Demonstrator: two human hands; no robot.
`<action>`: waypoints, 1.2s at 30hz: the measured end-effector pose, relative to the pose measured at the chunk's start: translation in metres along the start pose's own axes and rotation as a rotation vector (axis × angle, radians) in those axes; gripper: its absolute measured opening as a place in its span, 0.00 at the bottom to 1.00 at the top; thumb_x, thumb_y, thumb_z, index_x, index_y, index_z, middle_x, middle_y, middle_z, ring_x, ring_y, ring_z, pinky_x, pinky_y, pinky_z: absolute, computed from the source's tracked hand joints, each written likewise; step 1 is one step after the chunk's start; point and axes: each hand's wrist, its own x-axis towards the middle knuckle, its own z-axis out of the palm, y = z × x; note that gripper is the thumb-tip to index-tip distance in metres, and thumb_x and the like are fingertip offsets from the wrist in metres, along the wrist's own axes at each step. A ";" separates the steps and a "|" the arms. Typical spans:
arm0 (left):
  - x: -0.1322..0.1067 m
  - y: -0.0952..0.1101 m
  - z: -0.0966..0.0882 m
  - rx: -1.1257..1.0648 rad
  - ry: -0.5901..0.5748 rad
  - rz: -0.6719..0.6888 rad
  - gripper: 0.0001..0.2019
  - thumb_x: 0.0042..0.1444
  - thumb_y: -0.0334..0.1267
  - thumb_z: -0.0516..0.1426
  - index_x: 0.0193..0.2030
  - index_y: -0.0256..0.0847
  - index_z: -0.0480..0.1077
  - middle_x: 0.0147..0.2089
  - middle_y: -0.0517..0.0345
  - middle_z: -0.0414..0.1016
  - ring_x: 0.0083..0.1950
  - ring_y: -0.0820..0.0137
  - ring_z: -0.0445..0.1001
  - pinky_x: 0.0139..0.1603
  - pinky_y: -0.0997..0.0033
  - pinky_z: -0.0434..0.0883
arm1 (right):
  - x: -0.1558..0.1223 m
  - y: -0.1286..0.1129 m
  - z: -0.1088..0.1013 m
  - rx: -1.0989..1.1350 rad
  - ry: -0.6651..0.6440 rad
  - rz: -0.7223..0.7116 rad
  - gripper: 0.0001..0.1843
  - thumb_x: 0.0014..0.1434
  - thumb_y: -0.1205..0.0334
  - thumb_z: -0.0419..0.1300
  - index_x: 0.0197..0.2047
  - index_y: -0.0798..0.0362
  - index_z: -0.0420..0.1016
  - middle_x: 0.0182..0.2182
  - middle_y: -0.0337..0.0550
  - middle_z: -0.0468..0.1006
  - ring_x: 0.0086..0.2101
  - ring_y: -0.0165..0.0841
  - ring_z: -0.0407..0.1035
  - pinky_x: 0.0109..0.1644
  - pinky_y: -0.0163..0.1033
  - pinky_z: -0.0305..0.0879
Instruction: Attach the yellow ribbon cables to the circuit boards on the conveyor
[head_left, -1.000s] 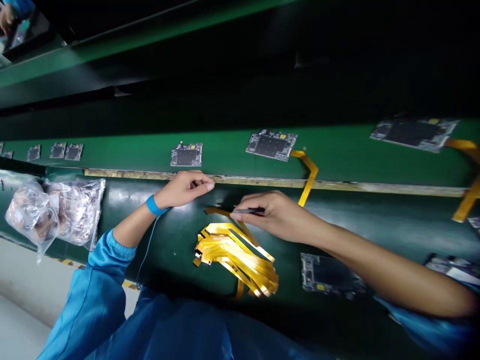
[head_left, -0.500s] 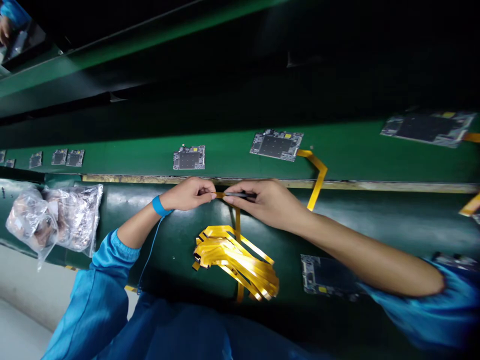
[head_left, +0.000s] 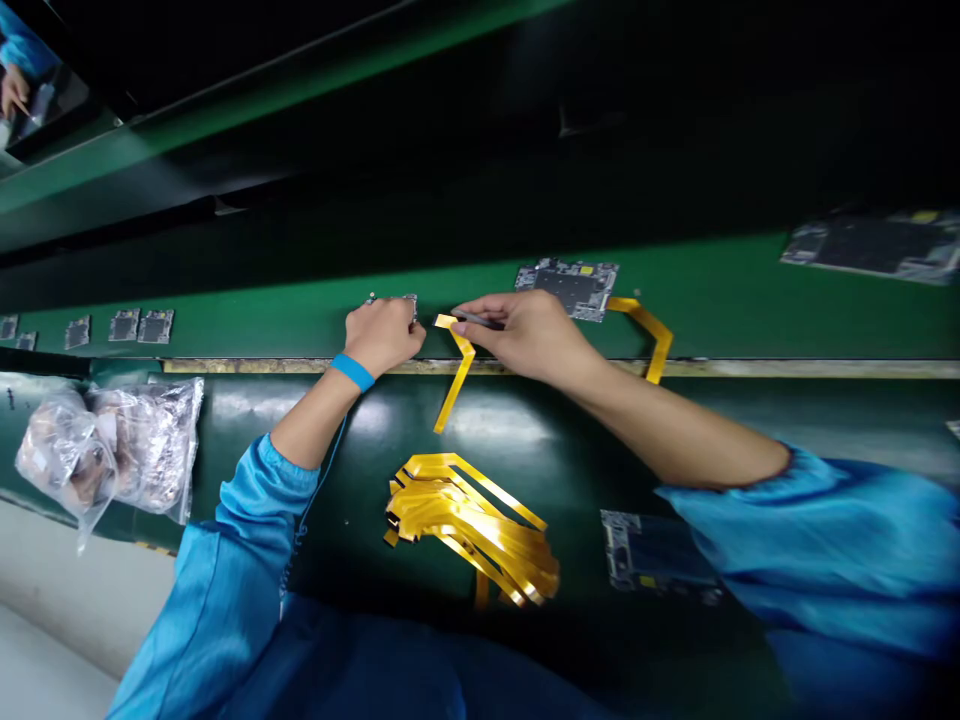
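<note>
My left hand, a blue band at its wrist, is closed over a circuit board on the green strip at the back. It covers most of that board, and the fingertips are partly hidden. Just to the right, my right hand pinches an orange flex cable near its upper end. A slim dark tool, seemingly tweezers, lies within the same grip. The cable's end points at the board, a small gap away, while its tail hangs towards me. Nearer my body lies a pile of flex cables.
Behind my right hand lies a board with a flex cable attached. Another board is far right, several small ones far left. Clear plastic bags sit at left, a dark board by my right sleeve.
Both hands have moved away from me onto the back strip. My left hand has left the cable and come onto the circuit board; my right hand has carried the cable up beside it.
</note>
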 end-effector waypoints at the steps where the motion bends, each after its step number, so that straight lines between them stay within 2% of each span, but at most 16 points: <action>1: 0.003 0.001 0.002 0.014 -0.003 -0.005 0.05 0.63 0.37 0.62 0.37 0.43 0.80 0.38 0.49 0.85 0.45 0.52 0.85 0.47 0.55 0.80 | 0.002 0.001 0.000 0.002 0.007 0.001 0.19 0.61 0.46 0.71 0.44 0.52 0.90 0.43 0.49 0.90 0.44 0.48 0.83 0.51 0.50 0.79; 4: 0.009 0.002 0.009 0.022 0.010 0.009 0.04 0.61 0.37 0.63 0.38 0.43 0.81 0.36 0.49 0.84 0.43 0.51 0.84 0.46 0.54 0.80 | 0.007 0.005 0.000 0.014 0.009 0.017 0.15 0.61 0.51 0.71 0.44 0.52 0.90 0.42 0.48 0.90 0.45 0.48 0.84 0.51 0.50 0.80; 7: 0.013 0.001 0.013 0.002 0.033 0.058 0.03 0.60 0.38 0.64 0.37 0.44 0.80 0.34 0.50 0.83 0.42 0.53 0.84 0.44 0.56 0.80 | 0.011 0.010 -0.001 0.042 -0.001 0.045 0.13 0.60 0.52 0.72 0.43 0.51 0.90 0.42 0.48 0.90 0.45 0.48 0.84 0.52 0.49 0.81; 10: 0.014 0.002 0.010 -0.019 0.000 0.043 0.05 0.61 0.38 0.63 0.35 0.44 0.79 0.35 0.50 0.83 0.43 0.53 0.83 0.47 0.55 0.79 | 0.015 0.012 -0.001 0.053 -0.005 0.063 0.13 0.60 0.50 0.72 0.40 0.51 0.89 0.41 0.48 0.90 0.45 0.48 0.84 0.52 0.49 0.80; 14: 0.007 -0.002 0.000 -0.119 -0.057 0.039 0.08 0.65 0.34 0.59 0.33 0.44 0.78 0.37 0.52 0.82 0.43 0.55 0.83 0.52 0.55 0.78 | 0.020 0.012 0.001 0.035 -0.039 0.052 0.18 0.58 0.43 0.73 0.34 0.50 0.87 0.36 0.46 0.89 0.41 0.46 0.84 0.45 0.46 0.79; 17: -0.005 -0.010 -0.004 -0.157 -0.001 0.152 0.09 0.67 0.31 0.57 0.39 0.42 0.79 0.43 0.50 0.82 0.48 0.57 0.82 0.54 0.57 0.77 | 0.023 0.012 0.001 0.028 -0.062 0.046 0.21 0.57 0.39 0.73 0.32 0.49 0.86 0.33 0.44 0.88 0.39 0.45 0.83 0.41 0.44 0.77; 20: -0.019 -0.017 -0.001 -0.050 0.065 0.286 0.11 0.68 0.32 0.57 0.50 0.38 0.82 0.55 0.43 0.81 0.60 0.52 0.78 0.61 0.53 0.75 | 0.023 0.011 -0.001 0.000 -0.065 0.065 0.21 0.56 0.39 0.73 0.32 0.49 0.87 0.33 0.44 0.88 0.38 0.44 0.82 0.41 0.44 0.76; 23: -0.030 -0.019 0.004 0.055 0.049 0.368 0.18 0.70 0.34 0.57 0.63 0.36 0.79 0.67 0.39 0.77 0.69 0.48 0.73 0.67 0.48 0.73 | 0.022 0.010 -0.005 -0.039 -0.077 0.104 0.20 0.57 0.39 0.73 0.33 0.49 0.87 0.31 0.42 0.87 0.37 0.43 0.82 0.42 0.45 0.76; 26: -0.035 -0.017 0.007 0.120 0.019 0.424 0.23 0.72 0.36 0.57 0.71 0.39 0.75 0.72 0.38 0.73 0.74 0.47 0.70 0.70 0.46 0.71 | 0.023 0.013 -0.008 -0.044 -0.098 0.110 0.20 0.57 0.39 0.74 0.33 0.48 0.87 0.31 0.41 0.87 0.36 0.43 0.82 0.41 0.45 0.75; 31: -0.036 -0.011 0.012 0.207 0.010 0.490 0.24 0.74 0.39 0.57 0.74 0.43 0.73 0.78 0.38 0.68 0.78 0.46 0.66 0.74 0.42 0.67 | 0.026 0.021 -0.013 -0.048 -0.146 0.071 0.19 0.58 0.40 0.73 0.33 0.48 0.88 0.29 0.40 0.86 0.34 0.41 0.79 0.39 0.43 0.74; 36: -0.034 -0.013 0.016 0.193 0.006 0.517 0.24 0.74 0.41 0.58 0.75 0.44 0.72 0.80 0.39 0.66 0.79 0.46 0.65 0.76 0.41 0.65 | 0.029 0.021 -0.022 -0.089 -0.194 0.060 0.18 0.58 0.41 0.73 0.32 0.47 0.88 0.28 0.38 0.84 0.33 0.39 0.77 0.38 0.42 0.72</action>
